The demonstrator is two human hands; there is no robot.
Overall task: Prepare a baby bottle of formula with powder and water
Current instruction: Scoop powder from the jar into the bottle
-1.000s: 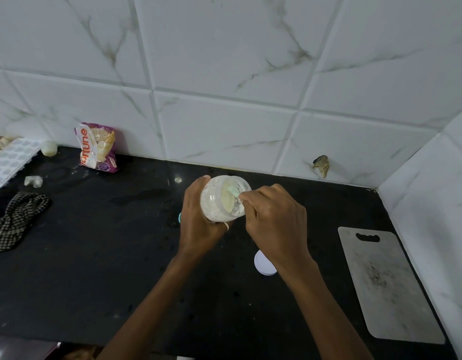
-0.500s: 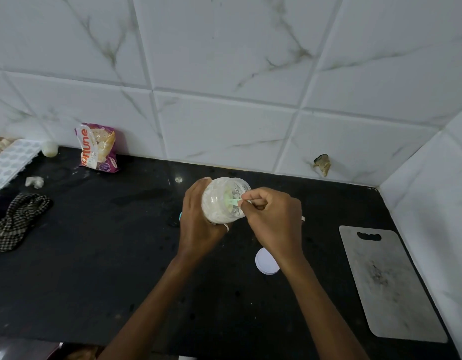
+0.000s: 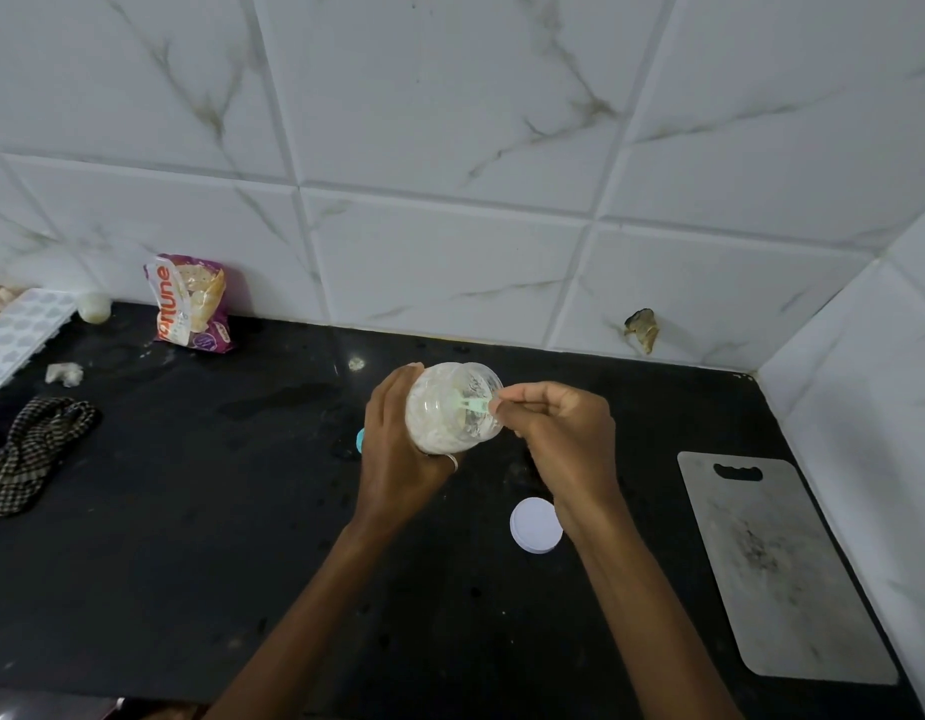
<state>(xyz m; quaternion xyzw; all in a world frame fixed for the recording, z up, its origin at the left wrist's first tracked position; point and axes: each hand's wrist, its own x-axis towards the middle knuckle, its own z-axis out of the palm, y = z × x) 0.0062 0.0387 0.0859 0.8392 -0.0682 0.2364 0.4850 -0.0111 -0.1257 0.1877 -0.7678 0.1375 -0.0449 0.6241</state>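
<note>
While the left hand (image 3: 398, 454) grips a clear jar (image 3: 450, 407) above the middle of the black counter (image 3: 190, 563), its fingers curl round the jar's left side and base. The jar is tipped over, its open mouth facing right, and pale powder coats its inside. The right hand (image 3: 569, 439) is just right of the mouth, fingers curled, pinching the handle of a pale green scoop (image 3: 473, 405). The scoop's far end reaches in through the mouth; whether it carries powder cannot be told. A ring shows on one left finger beneath the jar.

A round white lid (image 3: 535, 524) lies flat on the counter, near and just left of the right wrist, apart from the jar. A small teal piece (image 3: 360, 440) peeks out at the left edge of the left hand; what it is cannot be told.

At the right a grey board (image 3: 777, 563) lies flat by the side wall. At the far left a purple bag (image 3: 192, 309) leans on the tiled wall (image 3: 450, 148). Left of the bag are a white tray (image 3: 13, 330) and, nearer, a checked cloth (image 3: 29, 454) in a heap.
</note>
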